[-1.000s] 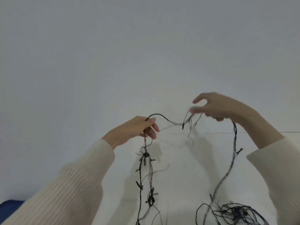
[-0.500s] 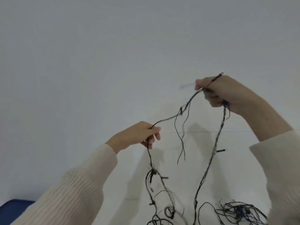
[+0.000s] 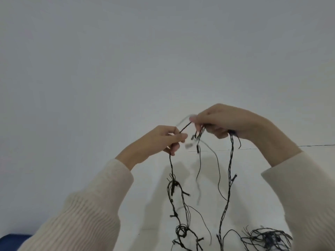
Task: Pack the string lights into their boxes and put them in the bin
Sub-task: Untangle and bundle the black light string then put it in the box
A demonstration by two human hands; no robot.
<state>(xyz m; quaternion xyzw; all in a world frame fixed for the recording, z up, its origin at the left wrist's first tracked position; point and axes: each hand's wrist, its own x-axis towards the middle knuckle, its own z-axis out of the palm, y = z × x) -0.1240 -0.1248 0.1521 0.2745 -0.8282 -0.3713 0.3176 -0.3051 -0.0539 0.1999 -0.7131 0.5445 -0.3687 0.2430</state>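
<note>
1. Grey wall (image 3: 126, 69) fills most of what I see, down to a thin line where it meets the surface below.
2. White tabletop (image 3: 253, 196) lies under both arms, with their shadows on it.
3. Cream ribbed sleeves (image 3: 81, 214) cover both forearms, which reach in from the lower corners.
4. My feed shows the right hand (image 3: 226, 122) raised above the table, its fingers curled round gathered black cord.
5. I see the left hand (image 3: 155, 140) just beside it and slightly lower, pinching the same cord between thumb and curled fingers.
6. Black string lights (image 3: 230, 171) run in a short stretch between the two hands. Long strands hang from each hand down to the table, with small bulbs sticking out sideways. A few loose strands between the hands are blurred.
7. More of the cord lies in a tangled heap (image 3: 268, 238) on the table at the lower right.
8. Something blue (image 3: 10, 241) shows in the bottom left corner; I cannot tell what it is.
</note>
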